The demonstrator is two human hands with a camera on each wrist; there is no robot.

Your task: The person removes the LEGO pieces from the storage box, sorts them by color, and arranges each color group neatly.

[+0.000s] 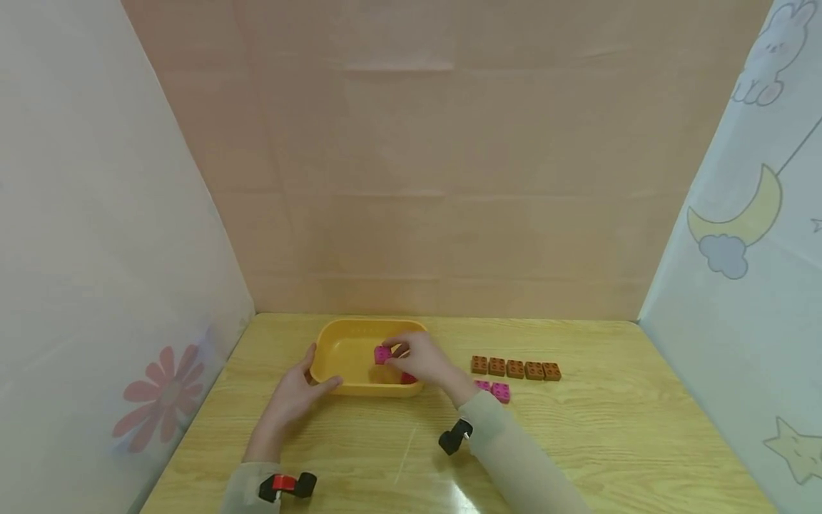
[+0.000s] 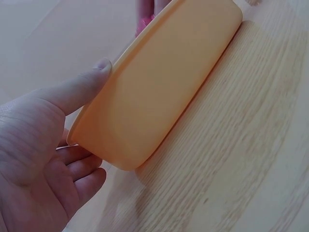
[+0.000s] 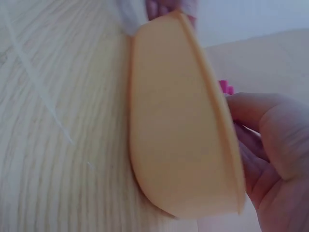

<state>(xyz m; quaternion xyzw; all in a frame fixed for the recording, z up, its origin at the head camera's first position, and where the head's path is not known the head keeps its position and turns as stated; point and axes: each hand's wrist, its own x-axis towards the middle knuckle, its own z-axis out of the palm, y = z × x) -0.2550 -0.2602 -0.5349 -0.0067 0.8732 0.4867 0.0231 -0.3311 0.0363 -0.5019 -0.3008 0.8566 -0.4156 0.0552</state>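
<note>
A yellow plastic tray (image 1: 372,390) stands on the wooden table. At its left end my left hand (image 1: 297,395) grips it, with the thumb (image 2: 91,79) at the near rim and the other fingers around the corner. Over the tray's inside, my right hand (image 1: 422,358) pinches a magenta toy building block (image 1: 382,355) between thumb and fingertips. Below that hand, a darker pink-red block (image 1: 408,378) shows in the tray's right end, partly hidden. The right wrist view shows only a sliver of the held block (image 3: 225,87) above the rim.
Right of the tray, several orange-brown blocks (image 1: 515,368) lie in a row. Magenta blocks (image 1: 501,392) sit in front of them, partly covered by my right forearm. A pinkish-brown sheet (image 1: 443,178) hangs behind the table, with pale sheets on both sides.
</note>
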